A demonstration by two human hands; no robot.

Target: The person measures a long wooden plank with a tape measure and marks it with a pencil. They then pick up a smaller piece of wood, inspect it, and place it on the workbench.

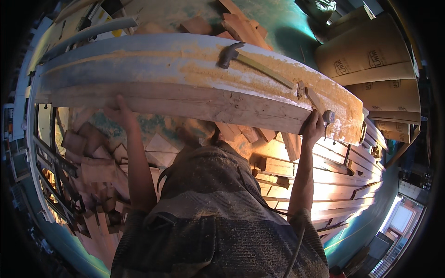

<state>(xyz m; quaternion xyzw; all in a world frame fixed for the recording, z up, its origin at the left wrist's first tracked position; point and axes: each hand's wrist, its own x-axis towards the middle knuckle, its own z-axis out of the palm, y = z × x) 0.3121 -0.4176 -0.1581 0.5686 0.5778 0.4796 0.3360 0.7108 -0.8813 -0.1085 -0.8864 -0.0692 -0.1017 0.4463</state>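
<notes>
Across the dusty bench (pixel 139 51) lies 1 long plank (pixel 185 104), held along its near edge: left hand (pixel 119 112) and right hand (pixel 312 127), fingers curled on it. Behind it rests a hammer (pixel 241 58); offcuts (pixel 99 162) litter the floor below.

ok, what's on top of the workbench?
On the sawdust-covered workbench: a claw hammer and a long plank, gripped by left hand and right hand. Whatever lies beneath the plank is hidden.
</notes>
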